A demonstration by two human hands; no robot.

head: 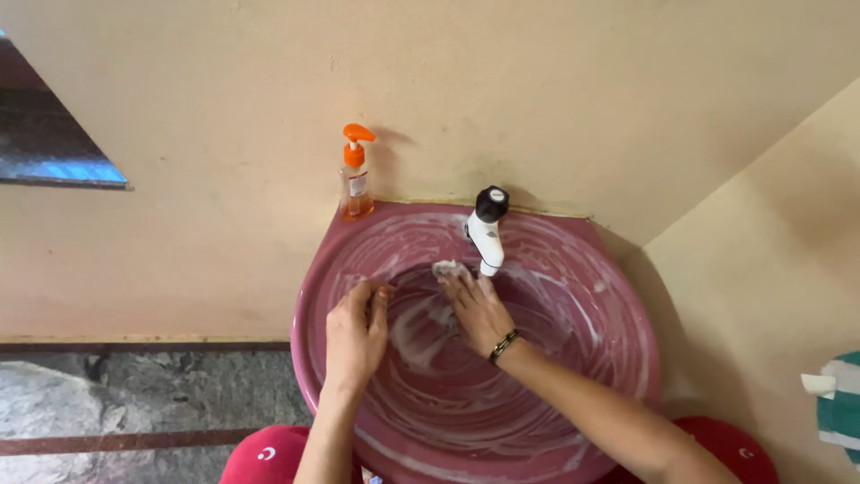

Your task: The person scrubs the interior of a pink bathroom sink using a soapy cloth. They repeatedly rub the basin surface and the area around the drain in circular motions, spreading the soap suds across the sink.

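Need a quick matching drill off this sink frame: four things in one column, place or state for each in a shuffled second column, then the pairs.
1. soap dispenser
2. tap
3. right hand
4. left hand

A. presses a small scrubber to the basin wall under the spout
B. rests on the soapy inner wall at the left of the basin
C. stands at the back left rim, orange pump on top
D. white body, black knob, at the back rim

Pairs: 1-C, 2-D, 3-A, 4-B

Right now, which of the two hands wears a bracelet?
The right hand, pressing a scrubber into the soapy sink below the tap; the left hand has a bare wrist.
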